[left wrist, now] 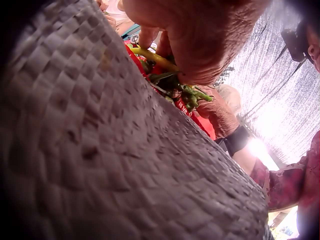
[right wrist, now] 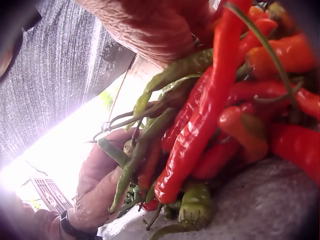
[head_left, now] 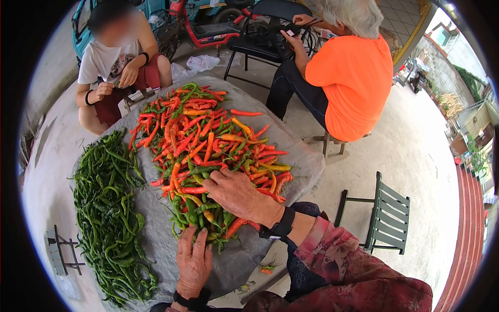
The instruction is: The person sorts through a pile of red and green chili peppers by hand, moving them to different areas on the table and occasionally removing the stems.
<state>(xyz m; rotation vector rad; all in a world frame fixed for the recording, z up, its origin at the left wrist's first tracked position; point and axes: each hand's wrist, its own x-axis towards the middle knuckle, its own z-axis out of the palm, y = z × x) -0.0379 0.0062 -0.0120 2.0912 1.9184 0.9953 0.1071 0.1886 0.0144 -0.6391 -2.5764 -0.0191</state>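
Note:
A heap of mixed red, orange, yellow and green chili peppers (head_left: 208, 145) lies on a grey woven sheet (head_left: 163, 229). My left hand (head_left: 193, 260) rests at the heap's near edge, its fingers fairly straight against green peppers. From the left wrist, a yellow-green pepper (left wrist: 156, 59) shows beneath that hand. My right hand (head_left: 239, 195) reaches over the heap from the right with bent fingers, their tips hidden among the peppers. In the right wrist view a green pepper (right wrist: 172, 75) emerges below the right hand, beside a long red pepper (right wrist: 202, 117). I cannot tell whether the right hand grips one.
A long pile of green peppers (head_left: 112, 208) lies on the sheet's left side. Across the heap sits a person in a white shirt (head_left: 117, 62); another in an orange shirt (head_left: 353, 83) sits beyond, at right. A green slatted chair (head_left: 387, 213) stands at right, a small stool (head_left: 60, 249) at left.

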